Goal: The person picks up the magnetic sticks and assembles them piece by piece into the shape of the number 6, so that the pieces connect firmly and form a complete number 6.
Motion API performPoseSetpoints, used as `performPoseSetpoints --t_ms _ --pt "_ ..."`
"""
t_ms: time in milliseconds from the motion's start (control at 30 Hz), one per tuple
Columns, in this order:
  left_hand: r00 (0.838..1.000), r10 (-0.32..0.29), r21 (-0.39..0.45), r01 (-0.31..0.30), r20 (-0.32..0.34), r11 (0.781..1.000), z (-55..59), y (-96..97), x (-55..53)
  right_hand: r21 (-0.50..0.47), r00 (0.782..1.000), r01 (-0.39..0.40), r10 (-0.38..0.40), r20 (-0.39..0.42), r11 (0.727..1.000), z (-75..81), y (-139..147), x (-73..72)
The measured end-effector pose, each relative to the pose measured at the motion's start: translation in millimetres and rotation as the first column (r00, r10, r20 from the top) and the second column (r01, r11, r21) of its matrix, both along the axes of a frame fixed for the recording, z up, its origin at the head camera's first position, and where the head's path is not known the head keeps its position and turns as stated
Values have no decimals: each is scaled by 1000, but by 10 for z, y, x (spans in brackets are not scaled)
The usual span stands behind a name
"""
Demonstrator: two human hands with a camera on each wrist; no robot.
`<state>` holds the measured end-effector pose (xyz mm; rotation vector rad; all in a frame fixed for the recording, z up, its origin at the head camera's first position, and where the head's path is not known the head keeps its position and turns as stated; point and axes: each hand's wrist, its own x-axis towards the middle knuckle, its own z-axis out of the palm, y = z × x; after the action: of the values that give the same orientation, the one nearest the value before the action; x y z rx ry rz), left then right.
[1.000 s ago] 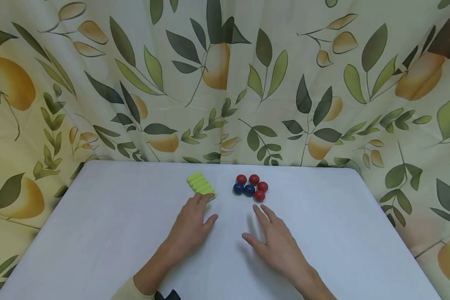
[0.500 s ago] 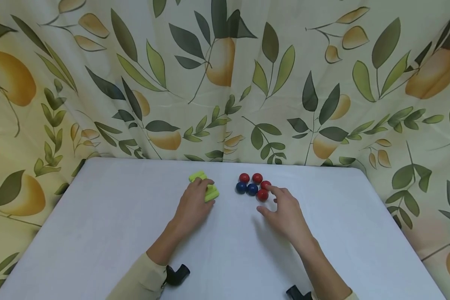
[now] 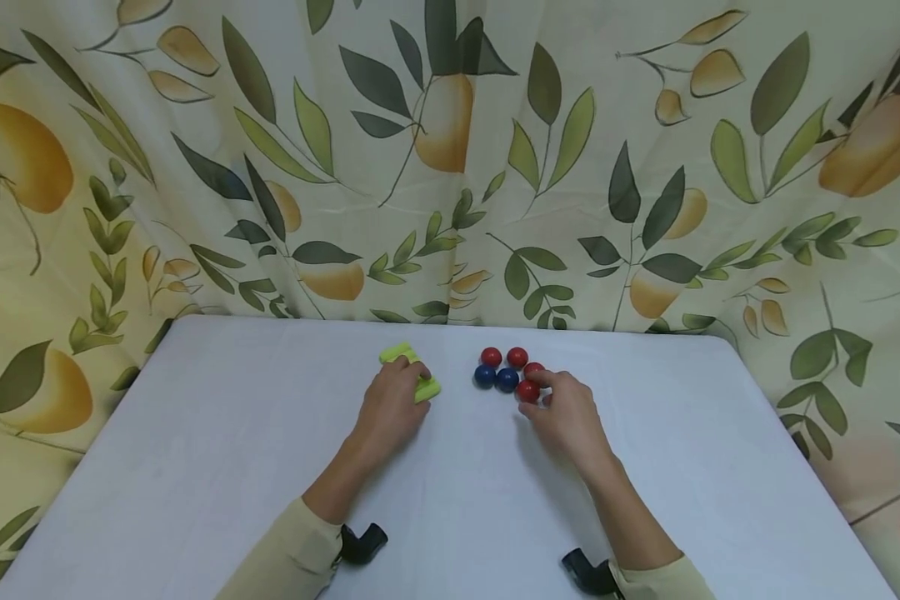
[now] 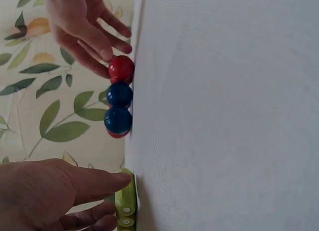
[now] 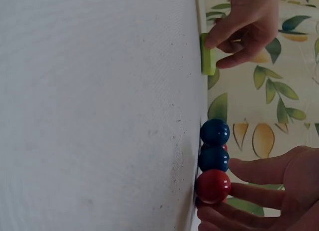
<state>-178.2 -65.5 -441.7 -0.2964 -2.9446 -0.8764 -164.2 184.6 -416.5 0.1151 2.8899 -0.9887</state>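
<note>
Several lime-green sticks (image 3: 428, 390) lie side by side at the back of the white table. My left hand (image 3: 390, 408) curls over them, thumb and fingers gripping the nearest green stick (image 4: 128, 196); the hand hides part of the row. To the right is a cluster of glossy balls: two blue balls (image 3: 507, 380) in front and several red ones. My right hand (image 3: 568, 417) has its thumb and fingers around the front red ball (image 5: 213, 186), which still sits on the table. Another red ball (image 3: 532, 369) is partly hidden behind the index finger.
The white tabletop (image 3: 465, 500) reaches back to a leaf-and-fruit patterned curtain (image 3: 450, 167). A black wrist camera (image 3: 363, 544) sits at the left sleeve, another black camera (image 3: 588, 572) at the right. Two red balls (image 3: 491, 357) stand behind the blue pair.
The left hand has moved forward over the green sticks and curled its fingers. My right hand has moved forward and right, from in front of the balls to close around the front red ball.
</note>
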Motion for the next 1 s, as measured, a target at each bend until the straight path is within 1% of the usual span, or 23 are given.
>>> performPoseSetpoints --t_ms 133,233,600,1000 --pt "1000 -3 -30 2 -17 1000 4 12 5 -18 1000 -6 6 -9 1000 -40 24 -20" --pt "1000 -7 -39 6 -20 999 1 33 -2 -21 1000 -9 8 -15 1000 -38 42 -28" --pt "1000 -9 -62 9 -3 998 -6 96 -17 -44 1000 23 -22 17 999 11 95 -28" --pt "1000 -7 -78 6 -2 997 -1 101 -6 -53 999 28 -27 29 998 -23 123 -62"
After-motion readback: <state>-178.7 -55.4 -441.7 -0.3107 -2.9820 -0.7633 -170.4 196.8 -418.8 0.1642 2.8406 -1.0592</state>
